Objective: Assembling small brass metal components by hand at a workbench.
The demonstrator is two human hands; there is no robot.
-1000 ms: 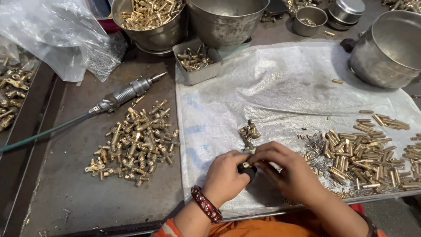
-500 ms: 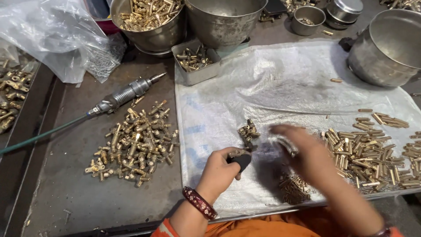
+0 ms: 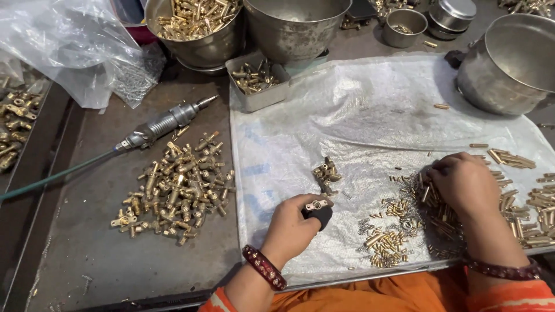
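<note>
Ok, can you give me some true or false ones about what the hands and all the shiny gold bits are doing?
1. The left hand holds a small brass piece against a black fingertip cover. True.
2. The right hand is lifted high in the air. False: it rests down on the small brass pins on the plastic sheet.
3. The silver power tool lies on the table, held by no hand. True.
4. The pile of brass fittings lies on the plastic sheet. False: it lies on the bare metal table, left of the sheet.
5. The big pot on the right is full of brass parts. False: what shows of its inside looks empty.
</note>
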